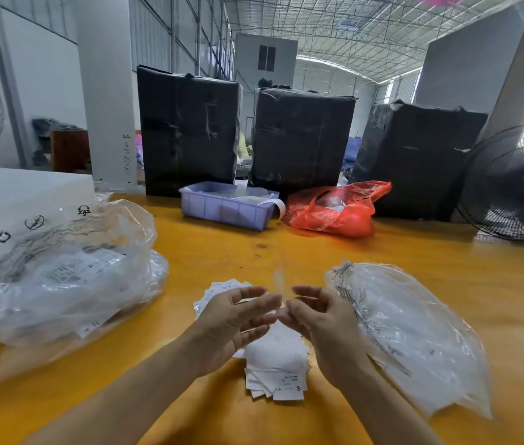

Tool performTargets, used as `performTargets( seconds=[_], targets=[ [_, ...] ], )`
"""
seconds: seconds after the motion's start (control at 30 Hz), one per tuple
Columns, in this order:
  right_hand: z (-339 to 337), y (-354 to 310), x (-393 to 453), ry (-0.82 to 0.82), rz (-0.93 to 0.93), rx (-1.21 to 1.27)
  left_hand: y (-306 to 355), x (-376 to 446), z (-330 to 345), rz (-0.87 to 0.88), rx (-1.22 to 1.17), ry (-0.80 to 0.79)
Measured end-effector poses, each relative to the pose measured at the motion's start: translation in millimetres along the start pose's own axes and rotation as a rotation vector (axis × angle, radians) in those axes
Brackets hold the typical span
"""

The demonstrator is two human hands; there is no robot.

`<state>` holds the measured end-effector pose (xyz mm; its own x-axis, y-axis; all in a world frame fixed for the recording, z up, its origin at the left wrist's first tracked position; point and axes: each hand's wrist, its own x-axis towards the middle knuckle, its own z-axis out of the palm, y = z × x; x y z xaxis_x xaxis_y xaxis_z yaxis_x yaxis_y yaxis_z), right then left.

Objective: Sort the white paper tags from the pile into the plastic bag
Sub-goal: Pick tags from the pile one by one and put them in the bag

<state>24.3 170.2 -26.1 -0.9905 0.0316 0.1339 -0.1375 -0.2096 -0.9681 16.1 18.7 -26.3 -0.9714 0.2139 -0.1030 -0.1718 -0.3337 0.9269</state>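
A pile of white paper tags (278, 370) lies on the yellow table (254, 248) right in front of me. Above it, my left hand (235, 326) and my right hand (321, 329) face each other, fingertips meeting. Both pinch a small clear plastic bag (278, 281), blurred and standing up between the fingers. A stack of clear plastic bags (414, 332) lies just right of my right hand. A big clear bag holding packed tags (61, 274) sits on the left.
A lilac plastic bin (225, 205) and a red plastic bag (334, 208) sit at the far side of the table. Three black wrapped bales (302, 139) stand behind them. A black fan (514, 184) is at the right edge, a white box (13, 194) at the left.
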Motion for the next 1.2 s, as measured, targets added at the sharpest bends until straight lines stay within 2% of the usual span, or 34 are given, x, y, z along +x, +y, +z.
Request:
performTargets(
  seconds=[0.13, 0.3, 0.37, 0.43, 0.47, 0.63, 0.7, 0.9, 1.1, 1.2],
  targets=[
    [2.7, 4.6, -0.3, 0.007, -0.068, -0.120, -4.4, 2.3, -1.3, 0.034, -0.021, 0.100],
    [9.3, 9.0, -4.2, -0.117, -0.100, -0.253, -4.8, 7.1, -6.3, 0.100, -0.095, 0.225],
    [7.2, 10.0, -1.5, -0.084, -0.189, -0.445, -2.9, 7.8, -8.3, 0.144, -0.101, 0.255],
    [-0.9, 8.2, 4.1, -0.018, -0.313, -0.769, -0.7, 7.8, -11.3, 0.201, -0.064, 0.295],
    [-5.8, 5.5, 6.4, -0.036, -0.338, -0.903, 0.4, 8.0, -13.2, 0.227, -0.037, 0.313],
    [-17.8, 3.9, 10.5, -0.443, -0.150, -1.228, 6.1, 10.4, -22.3, 0.261, 0.006, 0.367],
    [-17.3, 6.9, 11.3, -0.466, -0.139, -1.226, 6.7, 11.2, -25.6, 0.266, 0.011, 0.381],
    [-20.6, 6.6, 15.2, -0.362, -0.206, -1.219, 2.5, 13.4, -29.8, 0.263, 0.079, 0.391],
    [-26.2, 11.8, 19.0, -0.112, -0.105, -0.881, 0.0, 13.5, -29.7, 0.251, 0.144, 0.352],
    [-30.1, 16.9, 21.3, -0.028, -0.135, -0.771, -2.1, 12.3, -28.3, 0.258, 0.201, 0.316]
  ],
)
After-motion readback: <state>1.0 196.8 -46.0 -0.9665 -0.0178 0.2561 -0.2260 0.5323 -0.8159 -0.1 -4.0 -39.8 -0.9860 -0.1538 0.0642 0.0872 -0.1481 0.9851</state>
